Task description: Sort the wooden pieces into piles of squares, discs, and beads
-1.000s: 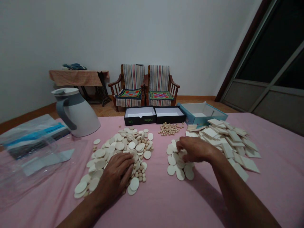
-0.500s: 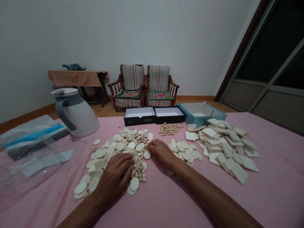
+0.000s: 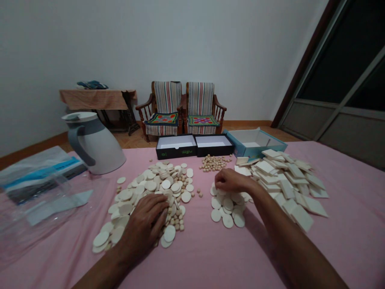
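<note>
My left hand (image 3: 148,218) lies over the large mixed heap of round wooden discs (image 3: 152,185) and small wooden beads (image 3: 176,218). Its fingers are stretched out and slightly bent, touching the heap; the thumb side is partly hidden. My right hand (image 3: 230,180) is over a smaller pile of pale wooden discs (image 3: 227,204), with the fingers curled together and pointing down. Whatever lies between those fingertips is hidden. A few loose beads (image 3: 199,192) sit on the cloth between the two piles.
Square wooden tiles (image 3: 288,180) are heaped at the right. Behind stand two black boxes (image 3: 177,153) and a blue box (image 3: 249,151), with a bead pile (image 3: 213,162) before them. A white-grey jug (image 3: 105,150) and clear plastic packaging (image 3: 60,204) are at the left on the pink cloth (image 3: 192,257).
My right hand has moved right, from the edge of the mixed heap to the smaller disc pile. The loose beads it covered now show. My left hand has stayed in place.
</note>
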The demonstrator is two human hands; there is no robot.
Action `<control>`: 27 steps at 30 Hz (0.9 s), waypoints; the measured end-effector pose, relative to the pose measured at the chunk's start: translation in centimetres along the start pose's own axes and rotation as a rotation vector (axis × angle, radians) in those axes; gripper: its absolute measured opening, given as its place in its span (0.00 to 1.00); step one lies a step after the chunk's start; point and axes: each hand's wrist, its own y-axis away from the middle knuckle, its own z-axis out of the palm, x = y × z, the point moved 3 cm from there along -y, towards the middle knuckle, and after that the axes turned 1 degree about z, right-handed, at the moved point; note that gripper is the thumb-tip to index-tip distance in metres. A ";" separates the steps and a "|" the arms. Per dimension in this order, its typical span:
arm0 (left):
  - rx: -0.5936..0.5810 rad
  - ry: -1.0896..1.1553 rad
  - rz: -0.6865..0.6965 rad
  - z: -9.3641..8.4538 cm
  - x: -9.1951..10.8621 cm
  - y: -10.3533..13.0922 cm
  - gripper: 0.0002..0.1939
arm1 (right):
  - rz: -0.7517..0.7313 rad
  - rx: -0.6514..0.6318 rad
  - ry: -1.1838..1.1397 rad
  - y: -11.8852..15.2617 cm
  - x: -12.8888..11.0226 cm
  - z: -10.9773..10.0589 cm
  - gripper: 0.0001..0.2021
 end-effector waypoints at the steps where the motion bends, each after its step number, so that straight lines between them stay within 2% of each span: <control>1: -0.002 0.000 -0.001 0.0 0.0 0.0 0.10 | 0.006 -0.039 0.028 0.3 0.2 -0.2 0.10; 2: -0.006 0.000 -0.001 0.1 0.0 0.0 0.10 | 0.028 -0.034 0.053 0.5 0.2 -0.4 0.09; 4: -0.010 -0.002 -0.002 0.1 -0.1 0.0 0.09 | 0.078 0.052 0.076 0.5 -0.1 -0.4 0.10; 7: -0.009 -0.005 0.005 0.1 -0.2 0.1 0.09 | 0.004 0.134 0.023 -0.1 -1.7 0.9 0.10; 10: -0.008 -0.006 0.007 0.1 -0.1 0.1 0.09 | -0.063 0.127 -0.007 -0.5 -3.6 3.0 0.09; 16: -0.011 -0.006 -0.003 0.0 0.0 0.0 0.09 | 0.009 0.134 0.093 -0.8 -5.1 6.0 0.11; 27: -0.022 -0.009 0.012 0.1 -0.1 0.1 0.09 | 0.022 0.133 0.093 -1.5 -5.0 7.2 0.10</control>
